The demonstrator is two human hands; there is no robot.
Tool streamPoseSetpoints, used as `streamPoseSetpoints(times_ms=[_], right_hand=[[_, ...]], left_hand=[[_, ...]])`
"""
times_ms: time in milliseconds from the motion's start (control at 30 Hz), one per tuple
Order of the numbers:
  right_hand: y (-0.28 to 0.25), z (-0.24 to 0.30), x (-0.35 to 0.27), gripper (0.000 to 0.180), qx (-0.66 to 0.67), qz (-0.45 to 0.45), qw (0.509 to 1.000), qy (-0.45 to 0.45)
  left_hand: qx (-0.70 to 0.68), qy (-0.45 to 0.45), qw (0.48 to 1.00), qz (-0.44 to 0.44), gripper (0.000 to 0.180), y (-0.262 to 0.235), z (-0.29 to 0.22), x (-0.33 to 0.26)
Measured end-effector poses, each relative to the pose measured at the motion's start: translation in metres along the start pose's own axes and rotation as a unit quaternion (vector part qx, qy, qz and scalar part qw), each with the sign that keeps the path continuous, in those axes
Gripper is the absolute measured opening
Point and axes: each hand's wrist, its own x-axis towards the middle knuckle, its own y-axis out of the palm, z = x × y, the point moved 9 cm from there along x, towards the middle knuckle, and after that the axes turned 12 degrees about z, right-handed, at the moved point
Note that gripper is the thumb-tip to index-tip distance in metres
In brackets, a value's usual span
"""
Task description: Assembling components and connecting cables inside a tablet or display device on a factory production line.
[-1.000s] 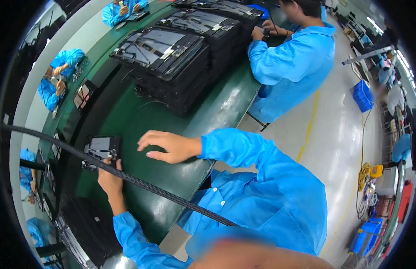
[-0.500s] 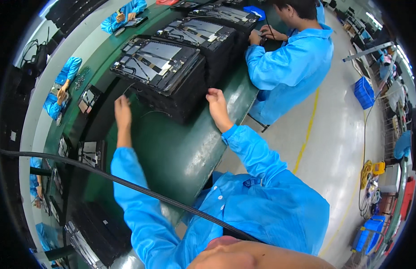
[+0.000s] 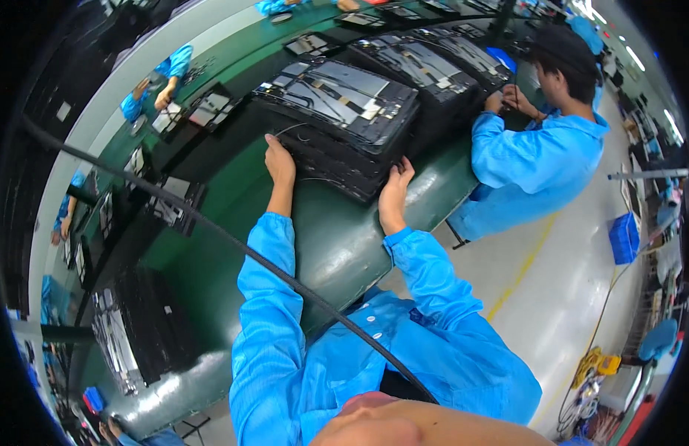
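Single head-worn fisheye view, looking steeply down and forward over the green workbench (image 3: 337, 245), close to the wearer's outstretched arms — straight edges bowed toward the rim, black circular surround.

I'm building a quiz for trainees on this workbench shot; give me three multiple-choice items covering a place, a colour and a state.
1. Where are the person's hands?
A. on the nearest stack of black panels
B. on the floor
C. on the blue crate

2. What colour is the belt surface?
A. red
B. green
C. white

3. How is the right hand?
A. hanging free
B. gripping the stack's near corner
C. holding a cup

Answers: 1 A, left hand and right hand both touch the stack of black panels. 2 B, the belt is green. 3 B, its fingers wrap the corner.
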Motion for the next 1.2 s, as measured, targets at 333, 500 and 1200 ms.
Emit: streamPoseSetpoints(times_ms=[333,500,1200], right_hand=[[0.069,0.024,-0.077,0.054,0.024,0.074,0.997,0.011],[0.108,0.021,-0.138,0.053,0.071,0.153,0.986,0.015],[0.252,-0.025,-0.148,0.061,0.169,0.535,0.76,0.329]], left_hand=[[-0.028,-0.002,0.998,-0.06,0.102,-0.124,0.035,-0.065],[-0.062,-0.005,0.993,-0.1,0.099,-0.207,0.099,-0.093],[-0.076,0.049,0.987,-0.129,0.058,-0.257,0.075,-0.362]])
